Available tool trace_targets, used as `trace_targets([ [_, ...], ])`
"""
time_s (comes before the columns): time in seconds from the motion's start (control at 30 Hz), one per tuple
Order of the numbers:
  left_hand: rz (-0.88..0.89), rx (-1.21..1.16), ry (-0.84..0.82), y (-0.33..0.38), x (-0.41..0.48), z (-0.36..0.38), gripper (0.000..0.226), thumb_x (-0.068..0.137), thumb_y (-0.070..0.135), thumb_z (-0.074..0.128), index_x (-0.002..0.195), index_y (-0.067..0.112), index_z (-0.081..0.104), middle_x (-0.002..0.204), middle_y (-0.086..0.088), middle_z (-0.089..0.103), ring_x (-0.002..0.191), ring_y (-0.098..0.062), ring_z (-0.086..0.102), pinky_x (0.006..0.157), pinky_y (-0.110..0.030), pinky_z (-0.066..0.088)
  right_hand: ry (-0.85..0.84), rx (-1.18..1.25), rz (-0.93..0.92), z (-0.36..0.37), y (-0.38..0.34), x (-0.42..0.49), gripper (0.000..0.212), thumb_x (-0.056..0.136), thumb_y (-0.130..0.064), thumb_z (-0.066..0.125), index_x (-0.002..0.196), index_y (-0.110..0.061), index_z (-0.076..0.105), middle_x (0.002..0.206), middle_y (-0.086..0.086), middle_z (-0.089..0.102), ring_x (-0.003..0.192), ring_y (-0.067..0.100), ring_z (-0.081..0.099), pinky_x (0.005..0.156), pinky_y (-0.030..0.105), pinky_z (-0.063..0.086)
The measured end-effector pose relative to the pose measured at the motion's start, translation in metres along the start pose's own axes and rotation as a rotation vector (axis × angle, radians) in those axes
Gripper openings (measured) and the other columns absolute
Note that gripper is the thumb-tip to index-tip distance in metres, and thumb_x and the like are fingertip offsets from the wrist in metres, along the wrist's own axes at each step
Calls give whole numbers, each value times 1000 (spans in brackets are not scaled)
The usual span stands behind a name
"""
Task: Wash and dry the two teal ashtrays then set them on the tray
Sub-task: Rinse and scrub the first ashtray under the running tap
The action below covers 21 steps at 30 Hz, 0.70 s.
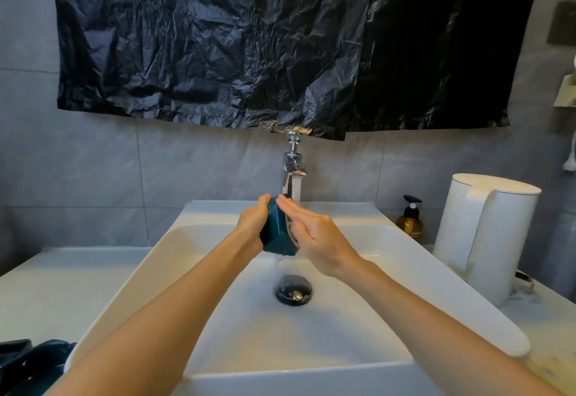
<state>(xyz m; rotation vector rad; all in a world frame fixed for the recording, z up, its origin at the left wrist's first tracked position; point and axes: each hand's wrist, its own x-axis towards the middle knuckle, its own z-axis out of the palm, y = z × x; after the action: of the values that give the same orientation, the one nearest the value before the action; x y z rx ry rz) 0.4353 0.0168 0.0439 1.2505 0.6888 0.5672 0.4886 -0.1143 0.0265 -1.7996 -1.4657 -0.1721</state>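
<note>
Left hand [253,220] is gripping teal ashtray [277,231] on edge under the running tap [293,165]. Right hand [314,233], open and flat, is rubbing its face. Best turning it so water is reaching every notch.

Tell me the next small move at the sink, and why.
Probably turn the ashtray in the left hand so the stream reaches another side. The left grip holds it on edge under the running tap, and the right hand lies flat against one face only, rubbing there.

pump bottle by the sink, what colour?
Amber-brown pump bottle with a black pump top, right of the sink; head view, the only one.
</note>
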Motion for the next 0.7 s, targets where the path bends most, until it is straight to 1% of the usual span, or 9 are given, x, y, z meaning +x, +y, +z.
trace_targets([
  [0.13, 14, 61, -64, -2, 2, -4, 39, 93, 49, 48, 101, 13, 59, 94, -10, 66, 92, -25, 62, 88, -39, 51, 52, 37, 95, -3, 7, 9, 46, 103, -17, 30, 149, -20, 31, 153, -3, 35, 140, 11, 32, 115, 27, 28],
  [0.17, 19, 54, -74, -2, 3, -4, 39, 93, 49, 48, 102, 13, 60, 93, -9, 66, 91, -24, 62, 88, -39, 50, 55, 24, 81, -2, 5, 8, 46, 103, -17, 30, 149, -20, 31, 154, -3, 34, 140, 9, 31, 116, 27, 28],
  [0.27, 15, 8, -87, 0, 5, -6, 40, 91, 48, 52, 108, 12, 60, 97, -11, 65, 92, -24, 63, 84, -37, 53, 2, -34, -18, 3, 0, 5, 47, 102, -13, 30, 149, -21, 31, 153, -13, 28, 141, -4, 19, 116, 17, 17],
  [0.33, 8, 2, -100, 1, 7, -9, 34, 89, 44, 54, 100, 13, 61, 89, -9, 64, 84, -22, 62, 75, -34, 52, 5, 27, 16, 3, 1, 8, 48, 103, -14, 29, 150, -22, 30, 154, -14, 27, 142, -3, 19, 117, 19, 16],
  [0.4, 2, 5, -113, 0, 6, -11, 26, 87, 41, 55, 89, 15, 59, 82, -6, 63, 76, -21, 60, 70, -32, 50, 38, 115, 102, 3, 4, 13, 47, 103, -18, 28, 150, -23, 30, 154, -12, 31, 139, 2, 29, 117, 25, 24],
  [0.47, -1, 9, -118, -1, 6, -13, 27, 86, 42, 55, 90, 16, 58, 83, -6, 64, 77, -20, 60, 70, -32, 50, 52, 156, 155, 4, 4, 15, 46, 104, -21, 28, 149, -24, 31, 149, -10, 39, 127, 3, 40, 110, 24, 33],
  [0.57, 16, 29, -115, -4, 6, -14, 30, 87, 44, 54, 95, 15, 58, 87, -6, 65, 80, -19, 60, 70, -32, 50, 63, 158, 179, 8, 3, 13, 44, 104, -23, 28, 149, -24, 33, 136, -5, 50, 115, 8, 48, 97, 23, 42],
  [0.63, 20, 12, -109, -4, 7, -15, 31, 86, 44, 55, 98, 15, 59, 91, -7, 67, 83, -21, 61, 73, -33, 51, 75, 135, 209, 7, 5, 11, 42, 105, -24, 28, 145, -22, 39, 121, 2, 59, 102, 9, 53, 82, 19, 45],
  [0.7, 20, -20, -91, -3, 7, -17, 33, 86, 45, 56, 100, 15, 60, 95, -7, 68, 85, -22, 62, 75, -35, 52, 77, 81, 228, 4, 8, 8, 39, 105, -24, 28, 138, -22, 48, 105, 5, 62, 89, 9, 53, 72, 22, 43],
])
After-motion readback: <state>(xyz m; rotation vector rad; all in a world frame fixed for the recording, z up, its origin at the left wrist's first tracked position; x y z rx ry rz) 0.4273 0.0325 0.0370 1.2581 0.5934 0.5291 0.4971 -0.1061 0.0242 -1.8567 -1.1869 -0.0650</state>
